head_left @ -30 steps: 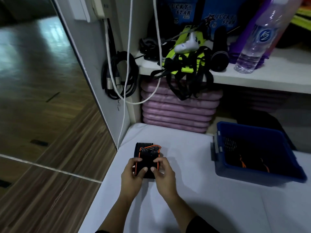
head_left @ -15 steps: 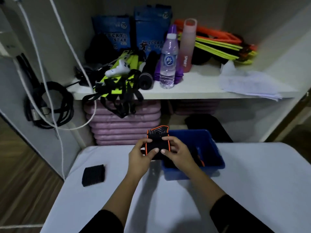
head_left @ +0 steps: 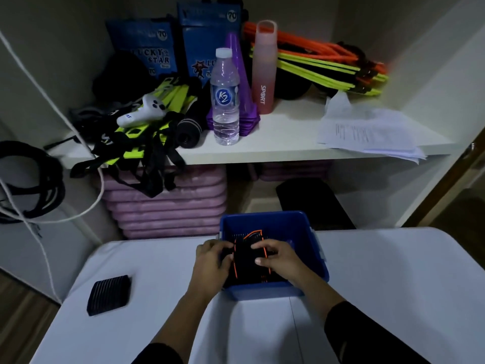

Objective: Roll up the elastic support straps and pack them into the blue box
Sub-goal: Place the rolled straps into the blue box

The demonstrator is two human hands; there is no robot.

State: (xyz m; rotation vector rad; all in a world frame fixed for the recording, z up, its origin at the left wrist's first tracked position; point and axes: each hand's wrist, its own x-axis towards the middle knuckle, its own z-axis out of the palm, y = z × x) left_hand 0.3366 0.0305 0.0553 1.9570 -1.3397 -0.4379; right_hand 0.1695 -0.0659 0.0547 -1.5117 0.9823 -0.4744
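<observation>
Ribbed black knitted-cloth strap with orange edging [head_left: 249,254]: matt. Blue rectangular plastic box [head_left: 312,233]: smooth, faintly glossy. White desk [head_left: 393,271]: smooth, matt. Clear plastic water bottle [head_left: 225,101]: glossy.

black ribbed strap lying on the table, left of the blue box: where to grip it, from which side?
Judging by its pose, take the black ribbed strap from above, pinching its two long edges. It lies flat and alone on the white table, so nothing blocks a top-down reach. The left hand is nearer; both hands now hold the orange-trimmed strap over the blue box.
</observation>
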